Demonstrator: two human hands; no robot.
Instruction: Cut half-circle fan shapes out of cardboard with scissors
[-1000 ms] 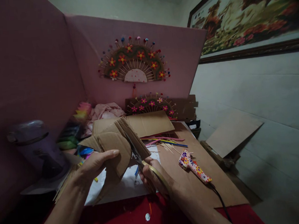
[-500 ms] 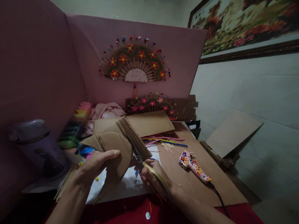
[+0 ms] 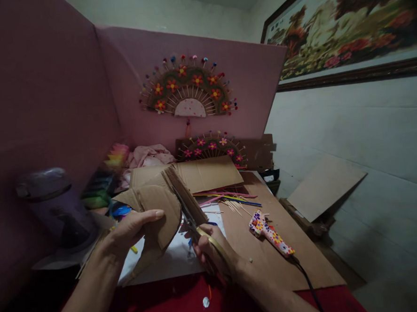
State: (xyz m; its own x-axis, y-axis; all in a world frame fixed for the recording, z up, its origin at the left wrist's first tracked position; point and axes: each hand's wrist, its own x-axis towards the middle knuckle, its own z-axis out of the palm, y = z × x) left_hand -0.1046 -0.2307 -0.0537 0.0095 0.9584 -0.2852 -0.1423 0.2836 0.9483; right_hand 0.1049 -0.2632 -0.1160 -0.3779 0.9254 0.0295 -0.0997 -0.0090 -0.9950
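Observation:
My left hand [image 3: 130, 231] grips a piece of brown cardboard [image 3: 164, 206], thumb on top and fingers hidden beneath. Its right side is cut to a curve, and a strip hangs down toward the lower left. My right hand [image 3: 214, 250] is wrapped round the yellow handles of a pair of scissors [image 3: 214, 242]. The dark blades point up and left along the cardboard's curved edge, beside a strip of cardboard [image 3: 186, 195] standing off to the right. How far apart the blades are is hard to make out.
A flower-patterned glue gun [image 3: 271, 234] with a black cord lies on a cardboard sheet [image 3: 307, 263] at right. Thin wooden sticks [image 3: 232, 205] and coloured strips lie behind. A purple canister [image 3: 54, 212] stands left. Decorated fans [image 3: 188, 89] are at the back.
Both hands, the cardboard and the scissors have shifted very slightly to the left. The grips look the same, and the view has tilted a little.

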